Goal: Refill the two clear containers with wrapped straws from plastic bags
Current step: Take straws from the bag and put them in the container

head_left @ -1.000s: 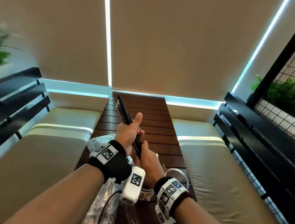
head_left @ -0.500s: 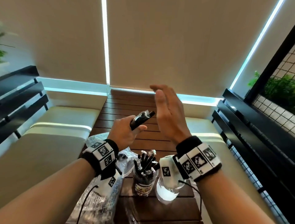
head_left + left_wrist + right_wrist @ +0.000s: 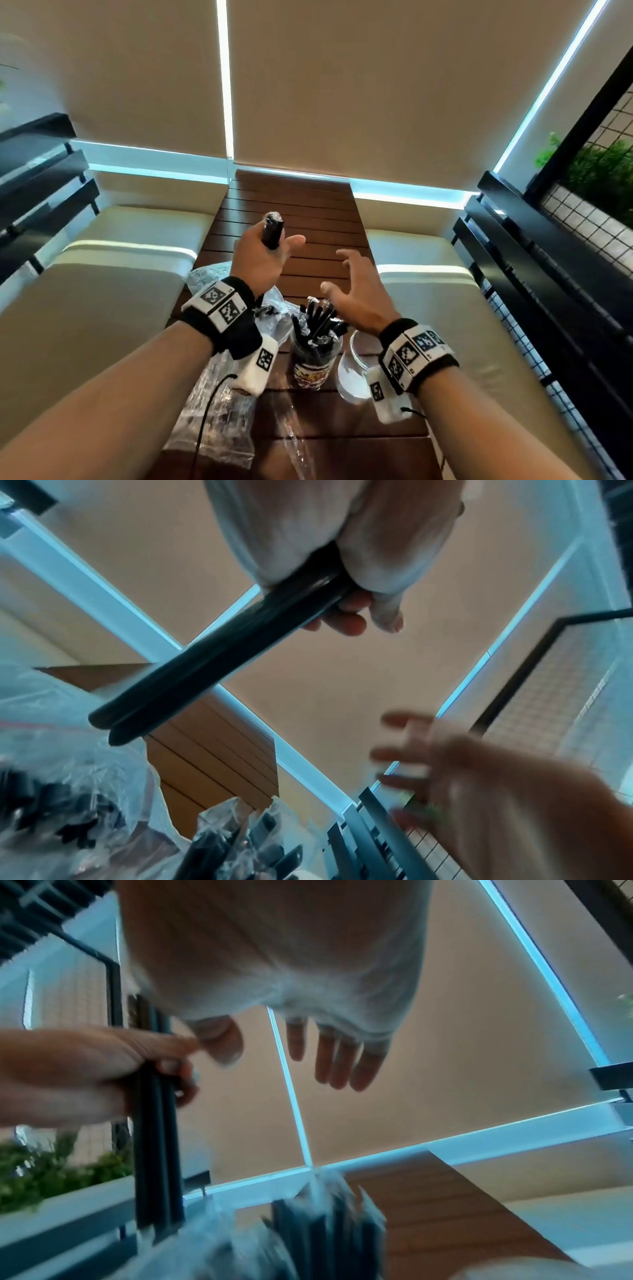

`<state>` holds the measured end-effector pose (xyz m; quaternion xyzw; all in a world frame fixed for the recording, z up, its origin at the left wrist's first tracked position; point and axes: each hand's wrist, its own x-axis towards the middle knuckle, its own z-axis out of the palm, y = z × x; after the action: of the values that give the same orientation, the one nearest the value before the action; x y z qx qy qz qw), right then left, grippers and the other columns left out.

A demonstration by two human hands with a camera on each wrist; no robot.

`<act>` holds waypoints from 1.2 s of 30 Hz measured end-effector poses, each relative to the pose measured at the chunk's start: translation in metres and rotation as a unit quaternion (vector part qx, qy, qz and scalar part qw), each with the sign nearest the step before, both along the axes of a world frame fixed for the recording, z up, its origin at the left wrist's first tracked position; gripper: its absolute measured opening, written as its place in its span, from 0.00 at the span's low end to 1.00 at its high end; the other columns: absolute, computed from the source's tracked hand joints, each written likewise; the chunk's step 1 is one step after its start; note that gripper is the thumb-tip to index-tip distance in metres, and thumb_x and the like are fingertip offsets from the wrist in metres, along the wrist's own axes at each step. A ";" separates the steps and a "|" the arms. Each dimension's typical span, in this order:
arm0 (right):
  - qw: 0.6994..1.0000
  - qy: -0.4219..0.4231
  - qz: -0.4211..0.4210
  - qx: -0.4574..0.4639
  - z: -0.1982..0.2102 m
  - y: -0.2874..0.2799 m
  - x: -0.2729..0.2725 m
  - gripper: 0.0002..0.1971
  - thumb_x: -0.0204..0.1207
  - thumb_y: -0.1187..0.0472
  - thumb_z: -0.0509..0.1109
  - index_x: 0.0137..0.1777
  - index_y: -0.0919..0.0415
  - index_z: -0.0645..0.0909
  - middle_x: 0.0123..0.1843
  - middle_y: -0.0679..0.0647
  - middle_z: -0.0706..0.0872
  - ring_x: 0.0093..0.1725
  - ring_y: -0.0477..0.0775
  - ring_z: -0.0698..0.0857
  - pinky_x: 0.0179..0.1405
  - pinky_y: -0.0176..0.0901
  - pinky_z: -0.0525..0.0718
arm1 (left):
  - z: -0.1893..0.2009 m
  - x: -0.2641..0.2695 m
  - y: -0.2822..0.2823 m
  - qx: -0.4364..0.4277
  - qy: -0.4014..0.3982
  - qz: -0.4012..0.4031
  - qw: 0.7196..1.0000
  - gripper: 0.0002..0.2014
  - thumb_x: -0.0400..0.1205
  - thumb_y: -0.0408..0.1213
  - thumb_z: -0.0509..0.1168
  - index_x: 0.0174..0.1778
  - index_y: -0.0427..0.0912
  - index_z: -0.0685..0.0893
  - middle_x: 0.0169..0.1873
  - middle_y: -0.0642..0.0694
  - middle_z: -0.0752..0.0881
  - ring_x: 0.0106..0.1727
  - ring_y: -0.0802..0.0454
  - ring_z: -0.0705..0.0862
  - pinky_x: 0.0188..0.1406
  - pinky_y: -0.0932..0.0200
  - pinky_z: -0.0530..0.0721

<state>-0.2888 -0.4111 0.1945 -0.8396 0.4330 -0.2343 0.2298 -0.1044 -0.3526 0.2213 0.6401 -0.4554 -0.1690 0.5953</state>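
Note:
My left hand (image 3: 263, 253) grips a bundle of black wrapped straws (image 3: 272, 230) upright above the wooden table (image 3: 308, 212); the left wrist view shows the same bundle of straws (image 3: 219, 658) running down from the left hand (image 3: 342, 588). My right hand (image 3: 349, 291) hovers empty with spread fingers, just above a clear container (image 3: 315, 356) that holds several black wrapped straws. A second clear container (image 3: 352, 377) stands right of it, partly behind my right wrist; no straws show in it. In the right wrist view my right hand (image 3: 308, 1047) is open beside the held straws (image 3: 154, 1150).
Crumpled plastic bags (image 3: 219, 394) with more black straws lie on the table's left near side. Cream bench cushions (image 3: 102, 281) flank the table on both sides. A black railing and wire grid (image 3: 548, 257) stand to the right. Drawn blinds hang behind the table.
My left hand turned the straw bundle upright and raised it a little. My right hand came down from beside the bundle to just over the filled container, fingers spread.

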 end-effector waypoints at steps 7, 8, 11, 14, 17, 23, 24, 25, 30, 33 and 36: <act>0.977 0.195 0.068 0.058 -0.063 0.016 -0.009 0.73 0.49 0.30 0.82 0.82 0.37 0.30 0.84 0.61 0.56 0.80 0.66 0.64 0.77 0.62 0.70 | -0.023 -0.010 0.001 0.021 0.044 -0.034 0.998 0.22 0.74 0.44 0.77 0.31 0.33 0.73 0.23 0.47 0.79 0.31 0.42 0.83 0.42 0.47 0.84; 0.976 0.199 0.067 0.056 -0.067 0.019 -0.005 0.73 0.49 0.32 0.83 0.82 0.38 0.30 0.84 0.61 0.56 0.80 0.67 0.64 0.78 0.61 0.69 | -0.025 -0.015 -0.001 0.015 0.052 -0.046 0.997 0.22 0.74 0.43 0.77 0.31 0.32 0.73 0.23 0.46 0.79 0.30 0.41 0.83 0.41 0.48 0.84; 0.977 0.198 0.052 0.049 -0.076 0.026 0.003 0.71 0.53 0.35 0.83 0.84 0.42 0.32 0.84 0.61 0.56 0.81 0.67 0.64 0.79 0.58 0.68 | -0.032 -0.030 -0.008 0.020 0.068 -0.084 0.994 0.20 0.75 0.43 0.77 0.31 0.37 0.73 0.26 0.43 0.79 0.33 0.36 0.82 0.42 0.45 0.85; 0.987 0.148 0.021 0.055 -0.082 0.027 0.009 0.67 0.58 0.35 0.81 0.85 0.47 0.36 0.81 0.59 0.59 0.78 0.67 0.67 0.76 0.58 0.70 | -0.041 -0.039 -0.015 0.034 0.073 -0.083 0.993 0.19 0.74 0.45 0.77 0.28 0.46 0.72 0.24 0.48 0.76 0.29 0.42 0.76 0.37 0.49 0.82; 0.992 0.103 -0.010 0.071 -0.089 0.024 0.014 0.62 0.61 0.41 0.81 0.84 0.45 0.39 0.76 0.58 0.64 0.73 0.67 0.73 0.70 0.60 0.76 | -0.044 -0.044 -0.025 0.024 0.109 -0.065 0.992 0.19 0.72 0.46 0.78 0.28 0.47 0.73 0.25 0.51 0.78 0.29 0.52 0.78 0.39 0.51 0.82; 0.994 0.037 -0.025 0.100 -0.097 0.019 0.014 0.54 0.64 0.46 0.80 0.82 0.47 0.47 0.73 0.57 0.66 0.70 0.65 0.77 0.68 0.60 0.80 | -0.049 -0.048 -0.034 0.001 0.134 -0.079 0.988 0.18 0.74 0.40 0.77 0.30 0.46 0.72 0.21 0.59 0.71 0.26 0.57 0.70 0.31 0.66 0.75; 0.994 0.036 -0.030 0.101 -0.097 0.019 0.012 0.53 0.64 0.47 0.80 0.82 0.48 0.48 0.73 0.56 0.67 0.70 0.64 0.77 0.68 0.59 0.80 | -0.056 -0.046 -0.033 0.010 0.137 -0.078 0.987 0.17 0.75 0.39 0.77 0.31 0.45 0.73 0.21 0.58 0.71 0.25 0.58 0.70 0.29 0.67 0.75; 0.994 0.039 -0.031 0.100 -0.097 0.019 0.011 0.53 0.64 0.47 0.80 0.82 0.49 0.49 0.73 0.56 0.67 0.70 0.63 0.77 0.68 0.59 0.80 | -0.065 -0.045 -0.032 0.027 0.144 -0.075 0.986 0.17 0.75 0.39 0.77 0.32 0.44 0.73 0.22 0.57 0.73 0.26 0.58 0.72 0.30 0.65 0.77; 0.994 0.037 -0.017 0.097 -0.100 0.017 0.007 0.49 0.64 0.47 0.79 0.81 0.50 0.53 0.71 0.55 0.68 0.70 0.60 0.77 0.66 0.56 0.82 | -0.108 -0.046 -0.015 0.145 0.091 -0.064 0.983 0.19 0.65 0.51 0.80 0.32 0.46 0.76 0.36 0.46 0.81 0.39 0.51 0.83 0.45 0.48 0.84; 0.994 0.029 -0.014 0.104 -0.101 0.015 0.006 0.50 0.64 0.45 0.78 0.82 0.51 0.54 0.71 0.54 0.68 0.70 0.59 0.77 0.66 0.54 0.82 | -0.109 -0.048 -0.009 0.190 -0.013 -0.062 0.980 0.12 0.71 0.44 0.79 0.41 0.50 0.82 0.48 0.48 0.76 0.53 0.49 0.81 0.59 0.51 0.81; 0.994 0.037 -0.012 0.104 -0.100 0.015 0.006 0.54 0.61 0.41 0.81 0.82 0.51 0.53 0.73 0.53 0.67 0.72 0.58 0.75 0.70 0.55 0.80 | -0.094 -0.039 -0.009 0.150 -0.050 -0.090 0.983 0.28 0.70 0.43 0.79 0.65 0.49 0.77 0.60 0.49 0.74 0.59 0.54 0.79 0.61 0.56 0.80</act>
<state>-0.2829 -0.3966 0.0947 -0.8137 0.4735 -0.1595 0.2971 -0.1437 -0.3615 0.1269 0.6865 -0.5096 -0.2562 0.4511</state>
